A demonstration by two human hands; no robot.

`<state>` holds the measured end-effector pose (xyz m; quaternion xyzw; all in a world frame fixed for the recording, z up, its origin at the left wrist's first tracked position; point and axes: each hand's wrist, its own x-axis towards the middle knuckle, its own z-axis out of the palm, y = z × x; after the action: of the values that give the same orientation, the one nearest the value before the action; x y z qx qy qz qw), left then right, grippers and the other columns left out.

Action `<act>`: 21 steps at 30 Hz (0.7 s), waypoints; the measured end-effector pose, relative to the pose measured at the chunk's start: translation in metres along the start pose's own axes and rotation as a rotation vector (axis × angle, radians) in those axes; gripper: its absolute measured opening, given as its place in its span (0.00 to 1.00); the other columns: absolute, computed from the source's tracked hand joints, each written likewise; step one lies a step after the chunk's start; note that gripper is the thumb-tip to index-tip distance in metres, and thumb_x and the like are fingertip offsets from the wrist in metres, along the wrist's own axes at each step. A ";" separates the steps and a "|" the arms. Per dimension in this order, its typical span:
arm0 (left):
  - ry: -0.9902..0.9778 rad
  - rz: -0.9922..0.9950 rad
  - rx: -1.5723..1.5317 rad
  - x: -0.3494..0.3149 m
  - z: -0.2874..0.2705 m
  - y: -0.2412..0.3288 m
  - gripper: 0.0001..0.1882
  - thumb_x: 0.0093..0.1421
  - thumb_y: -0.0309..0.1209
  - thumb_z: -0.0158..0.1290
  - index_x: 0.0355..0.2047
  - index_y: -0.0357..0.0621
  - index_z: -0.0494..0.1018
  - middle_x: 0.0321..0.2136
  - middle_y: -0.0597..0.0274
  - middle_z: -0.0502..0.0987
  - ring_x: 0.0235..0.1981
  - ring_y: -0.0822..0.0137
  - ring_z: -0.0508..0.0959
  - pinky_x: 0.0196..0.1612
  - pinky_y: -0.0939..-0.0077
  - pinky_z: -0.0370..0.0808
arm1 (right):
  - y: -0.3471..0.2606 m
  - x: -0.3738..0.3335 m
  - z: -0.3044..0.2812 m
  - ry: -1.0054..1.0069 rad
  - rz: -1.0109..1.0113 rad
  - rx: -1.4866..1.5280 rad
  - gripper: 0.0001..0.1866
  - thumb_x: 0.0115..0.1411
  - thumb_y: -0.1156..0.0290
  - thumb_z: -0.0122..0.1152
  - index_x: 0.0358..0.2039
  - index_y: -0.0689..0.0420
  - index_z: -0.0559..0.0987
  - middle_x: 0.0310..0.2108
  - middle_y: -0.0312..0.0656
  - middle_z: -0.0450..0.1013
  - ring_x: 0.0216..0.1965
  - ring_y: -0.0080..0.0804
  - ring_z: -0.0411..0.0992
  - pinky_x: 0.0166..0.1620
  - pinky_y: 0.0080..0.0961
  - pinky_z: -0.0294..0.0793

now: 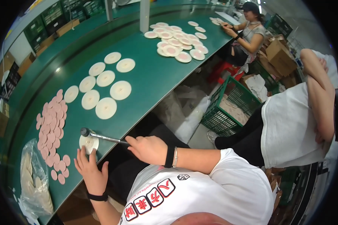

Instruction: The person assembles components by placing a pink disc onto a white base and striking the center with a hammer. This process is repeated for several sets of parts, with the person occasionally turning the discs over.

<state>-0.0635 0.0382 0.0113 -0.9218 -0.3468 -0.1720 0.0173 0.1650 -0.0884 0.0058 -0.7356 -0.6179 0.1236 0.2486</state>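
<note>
A hammer (106, 138) with a dark head and a metal shaft is gripped by the right hand (152, 149), whose fingers are closed around the handle just outside the near edge of the bench (154, 77). The hammer is extended inward over that edge, and its head is held at the far rim of a single cream disc (89, 144); whether the disc is touched by the head cannot be told. This disc is placed flat on the green surface, close to the near edge, toward the left end of the bench. Its near rim is touched by fingertips of the left hand (91, 171), which is open, with the fingers spread and the thumb held apart. Nine cream discs (105, 78) are laid out loosely to the right of the worked disc, between the near and far edges. Smaller pink discs (52, 129) are heaped to the left, nearer the far edge, with a few scattered toward the near edge. By the left end a clear plastic bag (35, 183) is seen, with pale discs contained in it. Farther toward the right end, cream discs with pink centres (176, 40) are piled in overlapping layers. Near that end, more discs are handled by a seated co-worker (250, 37). Beyond the near edge, a green crate (227, 107) is set on the floor, partly filled with pinkish pieces, beside a standing person (289, 123) in a white top.
</note>
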 end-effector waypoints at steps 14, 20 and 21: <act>0.239 -0.120 -0.030 -0.011 0.049 -0.019 0.32 0.53 0.27 0.61 0.60 0.38 0.70 0.65 0.46 0.69 0.67 0.42 0.68 0.71 0.48 0.63 | -0.015 -0.008 0.019 -0.068 0.047 0.094 0.12 0.69 0.67 0.59 0.41 0.63 0.71 0.24 0.55 0.77 0.28 0.60 0.78 0.33 0.53 0.77; 0.269 -0.087 -0.005 -0.005 0.060 -0.023 0.30 0.54 0.25 0.60 0.59 0.36 0.71 0.64 0.47 0.72 0.65 0.42 0.71 0.69 0.49 0.65 | -0.013 -0.005 0.014 -0.086 0.053 0.128 0.11 0.70 0.68 0.58 0.41 0.63 0.70 0.23 0.56 0.77 0.29 0.62 0.78 0.33 0.54 0.77; 0.285 -0.078 -0.005 -0.002 0.059 -0.026 0.30 0.54 0.25 0.60 0.58 0.35 0.71 0.64 0.46 0.72 0.65 0.42 0.71 0.69 0.49 0.66 | -0.013 -0.001 0.014 -0.080 0.060 0.148 0.11 0.69 0.68 0.58 0.41 0.63 0.70 0.23 0.57 0.77 0.29 0.62 0.78 0.33 0.54 0.77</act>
<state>-0.0640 0.0653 -0.0470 -0.8739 -0.3761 -0.3026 0.0571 0.1467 -0.0854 0.0011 -0.7278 -0.5942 0.2055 0.2739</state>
